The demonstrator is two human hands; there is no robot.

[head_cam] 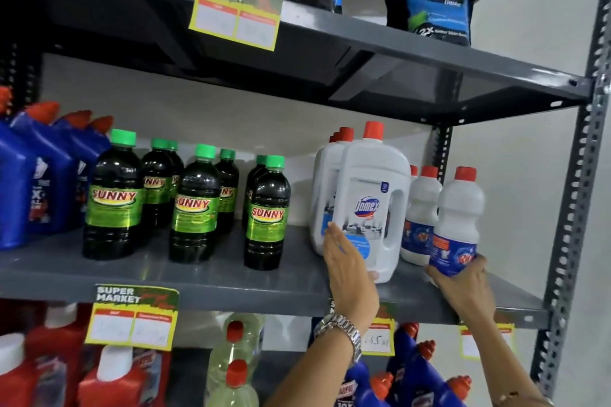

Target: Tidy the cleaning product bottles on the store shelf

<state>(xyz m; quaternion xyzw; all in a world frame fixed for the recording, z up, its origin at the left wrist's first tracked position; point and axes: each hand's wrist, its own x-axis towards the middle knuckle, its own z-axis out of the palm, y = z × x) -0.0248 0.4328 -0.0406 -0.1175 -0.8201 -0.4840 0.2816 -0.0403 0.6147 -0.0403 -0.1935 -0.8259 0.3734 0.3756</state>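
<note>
- Risk: we judged the jug (370, 205) could slide into the rear jugs (325, 188), or tip, if our left grip (347, 261), flat and open against its lower front, pushed too high.
- Our right grip (463, 277) clamped the bottle (458, 221) at its base, by the shelf (198, 274) edge, just right of the jug.

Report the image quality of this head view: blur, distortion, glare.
Head view: wide-angle bending bows the upright post and shelf edge; the blue bottles at far left smear with blur; the Domex jug and Sunny bottles read sharp; soft glare on the dark bottles' shoulders.
</note>
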